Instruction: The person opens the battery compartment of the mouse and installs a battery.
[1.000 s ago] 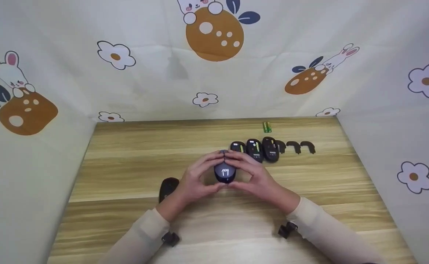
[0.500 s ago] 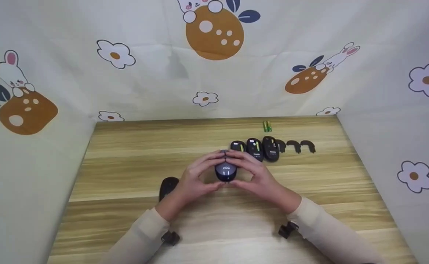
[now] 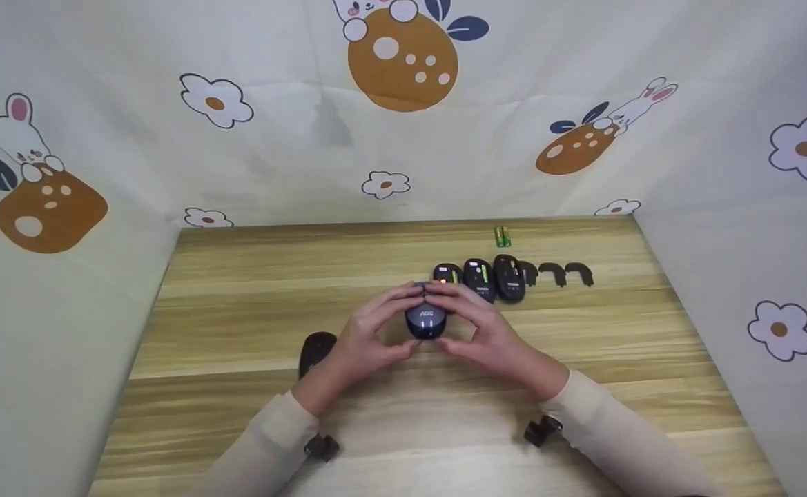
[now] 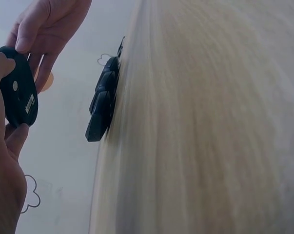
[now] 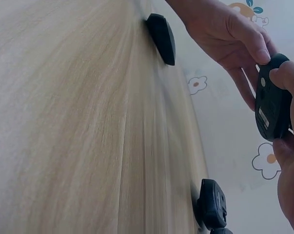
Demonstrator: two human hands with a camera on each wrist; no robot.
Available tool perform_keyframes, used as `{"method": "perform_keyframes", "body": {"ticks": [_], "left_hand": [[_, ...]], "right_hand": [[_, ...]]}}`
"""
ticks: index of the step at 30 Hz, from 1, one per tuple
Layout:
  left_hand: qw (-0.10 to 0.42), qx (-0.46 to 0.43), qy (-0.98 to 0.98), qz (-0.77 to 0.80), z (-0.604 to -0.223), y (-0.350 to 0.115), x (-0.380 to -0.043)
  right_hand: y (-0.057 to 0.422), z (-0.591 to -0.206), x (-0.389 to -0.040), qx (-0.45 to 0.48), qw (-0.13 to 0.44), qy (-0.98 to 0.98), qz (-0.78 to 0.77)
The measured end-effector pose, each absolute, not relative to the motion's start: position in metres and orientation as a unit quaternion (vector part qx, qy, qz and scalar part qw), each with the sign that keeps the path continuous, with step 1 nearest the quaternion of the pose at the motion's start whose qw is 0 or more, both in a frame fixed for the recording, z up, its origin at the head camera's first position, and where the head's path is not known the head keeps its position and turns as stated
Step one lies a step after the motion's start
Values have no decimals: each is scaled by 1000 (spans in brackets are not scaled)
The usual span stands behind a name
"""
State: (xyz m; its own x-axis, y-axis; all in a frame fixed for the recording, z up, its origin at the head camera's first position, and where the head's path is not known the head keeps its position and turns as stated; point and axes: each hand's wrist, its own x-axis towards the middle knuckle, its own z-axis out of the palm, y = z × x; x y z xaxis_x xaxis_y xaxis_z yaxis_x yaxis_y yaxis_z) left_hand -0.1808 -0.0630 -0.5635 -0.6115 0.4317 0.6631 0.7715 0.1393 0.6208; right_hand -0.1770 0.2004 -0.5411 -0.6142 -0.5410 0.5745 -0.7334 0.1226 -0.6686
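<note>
A dark, glossy computer mouse (image 3: 426,322) with a light AOC logo is held between both hands, raised off the table in the wrist views. My left hand (image 3: 375,333) grips its left side, fingers over the far end and thumb at the near end. On the other side my right hand (image 3: 478,330) grips it the same way. The mouse's underside (image 4: 21,90), with a round spot and a small label, faces down with thumbs pressed at it. Beside the left wrist a black mouse (image 3: 317,351) lies on the table, partly hidden by the forearm.
Beyond the right hand, three upturned mice (image 3: 509,279) lie in a row with their undersides showing. Next to them are three dark curved pieces (image 3: 579,273). Two green batteries (image 3: 502,237) lie near the back edge of the wooden table (image 3: 272,276). Patterned cloth (image 3: 279,159) surrounds the table.
The held mouse has shifted slightly right and away, its near end tipping. The thumbs have drawn a little apart. A small orange light now shows on the leftmost upturned mouse.
</note>
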Motion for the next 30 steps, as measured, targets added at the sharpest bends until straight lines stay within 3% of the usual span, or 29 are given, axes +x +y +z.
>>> {"method": "perform_keyframes", "body": {"ticks": [19, 30], "left_hand": [[161, -364, -745, -535, -560, -58, -179], [129, -345, -730, -576, -555, -56, -176]], "right_hand": [[196, -538, -176, 374, 102, -753, 532], [192, -537, -174, 358, 100, -743, 556]]}}
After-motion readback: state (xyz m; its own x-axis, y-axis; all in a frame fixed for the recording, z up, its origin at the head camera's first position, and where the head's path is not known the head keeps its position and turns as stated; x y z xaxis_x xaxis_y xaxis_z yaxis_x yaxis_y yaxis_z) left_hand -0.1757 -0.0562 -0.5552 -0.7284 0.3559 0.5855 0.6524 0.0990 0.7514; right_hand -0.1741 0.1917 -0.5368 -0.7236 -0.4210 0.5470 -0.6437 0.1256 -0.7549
